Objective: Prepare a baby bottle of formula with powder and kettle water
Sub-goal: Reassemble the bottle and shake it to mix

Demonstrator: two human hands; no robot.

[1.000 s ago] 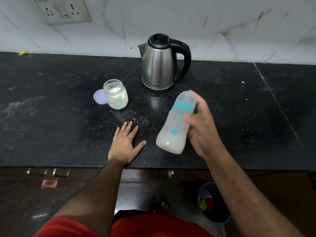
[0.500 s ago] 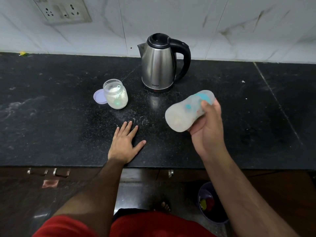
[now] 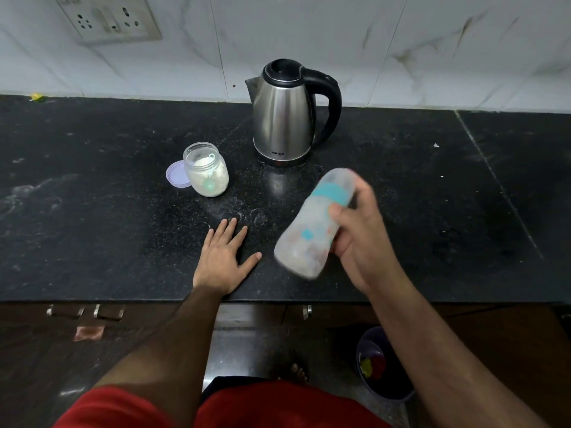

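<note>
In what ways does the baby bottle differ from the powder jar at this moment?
The baby bottle is gripped by the right hand and held tilted above the counter; the powder jar stands upright on it, untouched. The bottle looks blurred; the jar is sharp. The bottle is tall with a teal band; the jar is short and round, open, its purple lid lying beside it. Both are translucent with whitish contents.

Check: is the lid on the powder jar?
No. The jar stands open; its purple lid lies flat on the counter beside it.

Brushed steel kettle [image 3: 282,118], speckled black stone counter [image 3: 92,196], frosted plastic bottle [image 3: 312,230]
</note>
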